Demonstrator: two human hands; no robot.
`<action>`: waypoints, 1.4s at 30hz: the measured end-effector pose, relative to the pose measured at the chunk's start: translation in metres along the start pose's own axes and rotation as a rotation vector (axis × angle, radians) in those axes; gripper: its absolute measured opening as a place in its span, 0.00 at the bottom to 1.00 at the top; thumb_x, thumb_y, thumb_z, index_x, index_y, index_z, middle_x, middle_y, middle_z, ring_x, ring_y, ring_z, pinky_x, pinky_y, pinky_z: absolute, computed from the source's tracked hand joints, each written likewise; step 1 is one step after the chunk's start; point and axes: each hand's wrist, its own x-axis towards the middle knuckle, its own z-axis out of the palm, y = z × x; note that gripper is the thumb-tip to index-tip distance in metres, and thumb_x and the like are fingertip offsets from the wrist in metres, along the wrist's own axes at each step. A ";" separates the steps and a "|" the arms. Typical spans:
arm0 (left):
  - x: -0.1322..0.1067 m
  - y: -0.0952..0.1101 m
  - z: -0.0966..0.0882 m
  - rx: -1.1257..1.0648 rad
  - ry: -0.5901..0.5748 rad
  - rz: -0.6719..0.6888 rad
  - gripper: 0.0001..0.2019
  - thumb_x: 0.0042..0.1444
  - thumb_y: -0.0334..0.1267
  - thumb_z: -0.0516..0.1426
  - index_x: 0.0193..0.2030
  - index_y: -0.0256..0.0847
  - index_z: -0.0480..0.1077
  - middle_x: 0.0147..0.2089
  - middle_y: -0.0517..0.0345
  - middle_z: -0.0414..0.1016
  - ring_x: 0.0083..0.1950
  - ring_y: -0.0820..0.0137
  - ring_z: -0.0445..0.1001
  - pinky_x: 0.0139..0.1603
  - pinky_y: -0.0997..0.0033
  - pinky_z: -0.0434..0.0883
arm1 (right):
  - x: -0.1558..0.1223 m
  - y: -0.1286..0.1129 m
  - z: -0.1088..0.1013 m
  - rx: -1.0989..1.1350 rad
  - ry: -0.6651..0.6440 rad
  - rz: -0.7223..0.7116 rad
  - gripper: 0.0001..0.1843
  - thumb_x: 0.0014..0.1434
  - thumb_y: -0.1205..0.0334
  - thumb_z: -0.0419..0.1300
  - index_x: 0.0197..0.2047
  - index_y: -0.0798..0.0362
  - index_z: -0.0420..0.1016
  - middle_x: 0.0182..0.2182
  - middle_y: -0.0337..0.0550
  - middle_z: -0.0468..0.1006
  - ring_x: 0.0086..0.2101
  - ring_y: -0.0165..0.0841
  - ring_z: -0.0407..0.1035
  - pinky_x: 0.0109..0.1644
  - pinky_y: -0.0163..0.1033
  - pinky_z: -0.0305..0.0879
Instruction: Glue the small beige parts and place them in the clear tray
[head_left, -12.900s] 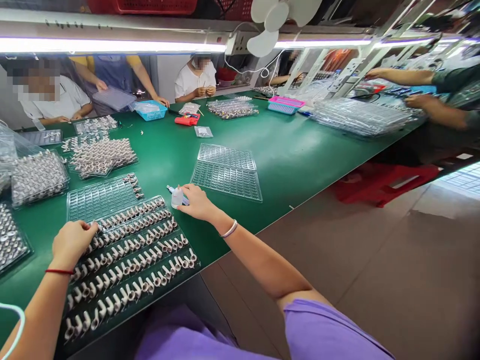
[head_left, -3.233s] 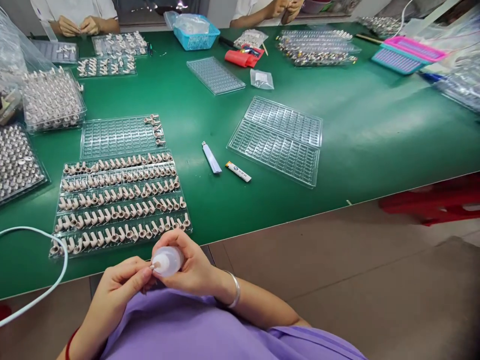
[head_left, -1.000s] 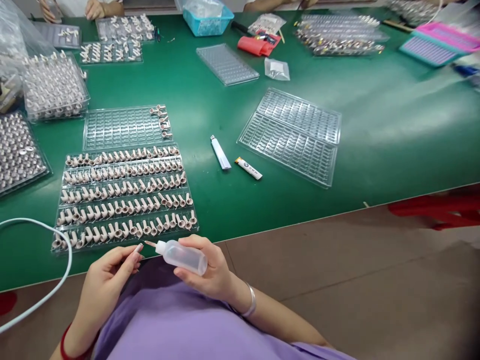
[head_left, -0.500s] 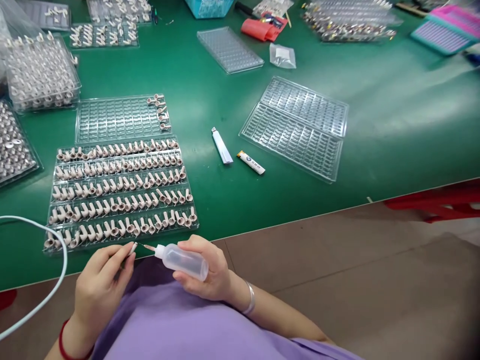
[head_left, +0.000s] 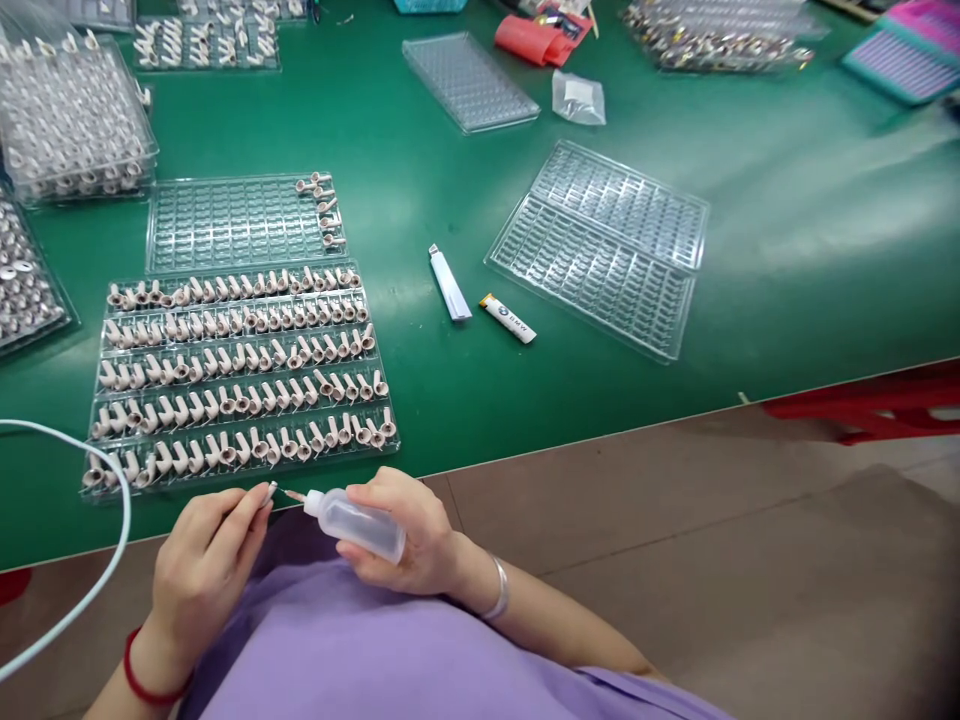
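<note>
Translucent bottle (head_left: 364, 525) pointing towards a small white piece (head_left: 272, 489)

The bottle, milky, with a white cap (head_left: 313, 503) and a thin needle tip (head_left: 294, 495), lies slanted in the right hand (head_left: 414, 540), cap end slightly higher; the piece, mostly hidden, pokes out of the left hand (head_left: 206, 550) just beside the needle's end, whether touching it is too small to tell

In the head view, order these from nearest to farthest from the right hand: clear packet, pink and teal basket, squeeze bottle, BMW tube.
1. Squeeze bottle: held in the right hand.
2. BMW tube: ahead, slightly right.
3. Clear packet: farther back, right.
4. Pink and teal basket: far right corner.
</note>
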 end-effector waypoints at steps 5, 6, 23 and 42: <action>0.000 0.000 0.000 -0.013 0.003 -0.007 0.19 0.51 0.21 0.65 0.51 0.31 0.73 0.37 0.49 0.76 0.36 0.67 0.74 0.41 0.66 0.73 | -0.003 0.002 0.001 -0.015 -0.013 0.003 0.27 0.58 0.57 0.63 0.59 0.51 0.63 0.32 0.42 0.78 0.27 0.32 0.68 0.32 0.38 0.69; 0.000 0.000 0.000 -0.013 0.003 -0.010 0.19 0.51 0.21 0.65 0.51 0.31 0.73 0.37 0.49 0.76 0.36 0.67 0.74 0.41 0.66 0.73 | -0.003 0.002 0.001 -0.017 -0.016 0.006 0.28 0.58 0.57 0.63 0.60 0.51 0.62 0.32 0.42 0.78 0.28 0.32 0.68 0.32 0.38 0.69; 0.000 0.000 -0.001 -0.019 -0.011 -0.018 0.20 0.52 0.22 0.64 0.52 0.33 0.72 0.38 0.50 0.76 0.36 0.66 0.75 0.42 0.66 0.73 | 0.000 0.000 -0.001 -0.010 -0.031 0.003 0.27 0.59 0.58 0.62 0.61 0.51 0.62 0.33 0.43 0.79 0.28 0.33 0.69 0.31 0.39 0.69; -0.001 -0.001 0.000 -0.017 -0.005 -0.037 0.19 0.55 0.24 0.62 0.54 0.38 0.72 0.38 0.52 0.77 0.36 0.67 0.76 0.41 0.67 0.73 | 0.000 0.000 0.000 -0.018 -0.040 0.004 0.28 0.59 0.58 0.62 0.61 0.49 0.62 0.32 0.43 0.78 0.27 0.34 0.69 0.30 0.40 0.69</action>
